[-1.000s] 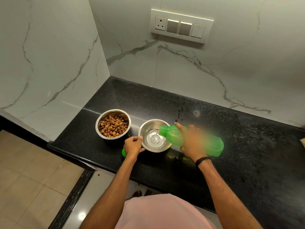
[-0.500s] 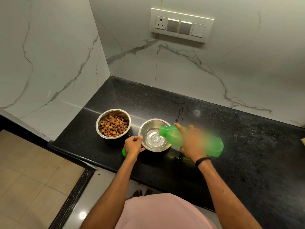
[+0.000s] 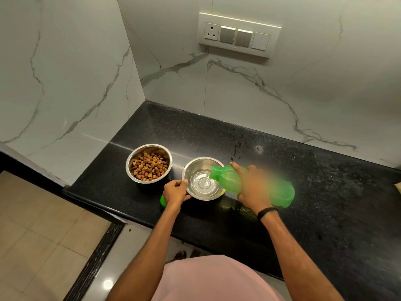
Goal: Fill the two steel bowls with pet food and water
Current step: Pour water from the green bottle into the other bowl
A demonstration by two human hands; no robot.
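Water bowl (image 3: 193, 169) rim pinched by left hand (image 3: 174, 192); right hand (image 3: 251, 185) grips tilted bottle (image 3: 225, 178).

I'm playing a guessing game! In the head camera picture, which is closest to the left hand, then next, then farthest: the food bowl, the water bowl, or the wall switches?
1. Water bowl: the left hand grips its near-left rim, so they touch.
2. Food bowl: just beyond the hand, slightly left.
3. Wall switches: high up behind both bowls, far off.
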